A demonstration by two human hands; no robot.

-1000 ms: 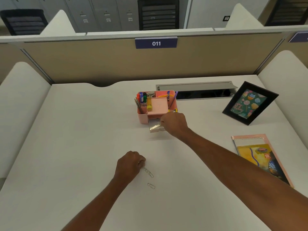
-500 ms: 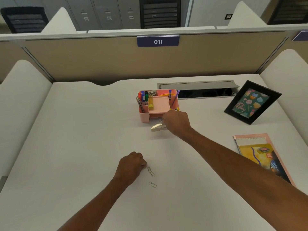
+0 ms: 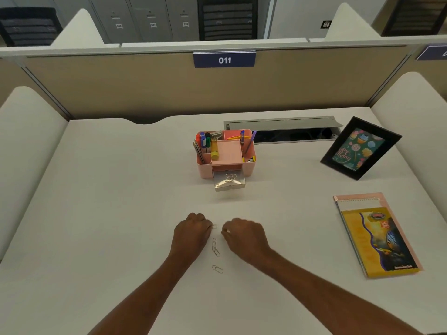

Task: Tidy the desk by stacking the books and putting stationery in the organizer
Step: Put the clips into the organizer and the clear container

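Two hands sit curled at the worktop's centre, knuckles up. The left hand pinches a clip in its grip. The right hand, just at its 3 o'clock, has its grip curled closed with nothing seen in it. Some loose clips lie between the wrists, toward 6 o'clock. At 12 o'clock stands the organizer, its drawer pulled out with stored clips inside. Books lie stacked at 4 o'clock.

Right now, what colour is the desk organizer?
Pink. The organizer shows best in the head view.
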